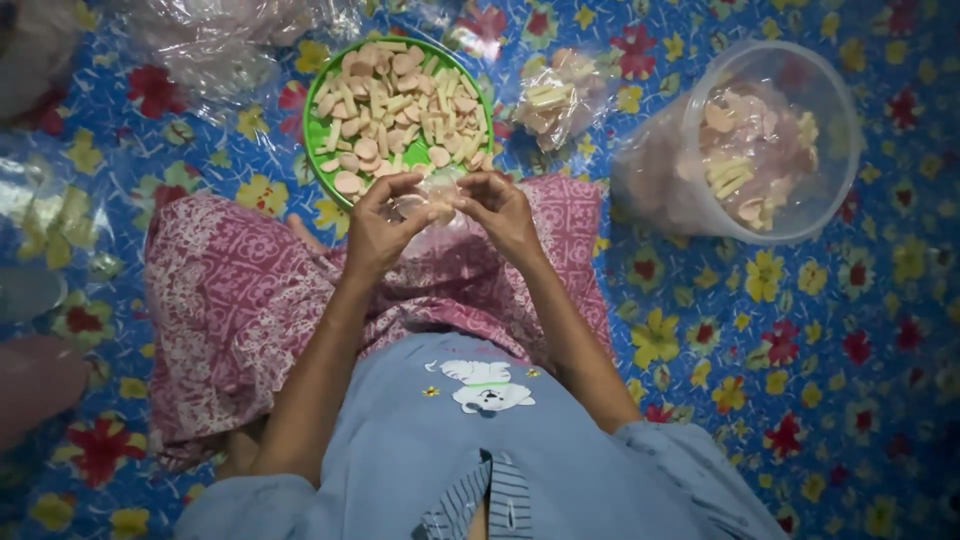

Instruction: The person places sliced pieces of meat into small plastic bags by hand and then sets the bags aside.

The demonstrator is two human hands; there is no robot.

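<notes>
One small clear bag [432,207] pinched between two hands' fingers [400,190].

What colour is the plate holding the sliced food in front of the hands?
The plate is bright green, seen best in the head view, just beyond both hands.

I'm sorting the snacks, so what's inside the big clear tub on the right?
The clear tub holds small filled bags of pink round slices and pale sticks. Whatever lies deeper is hidden by them.
</notes>
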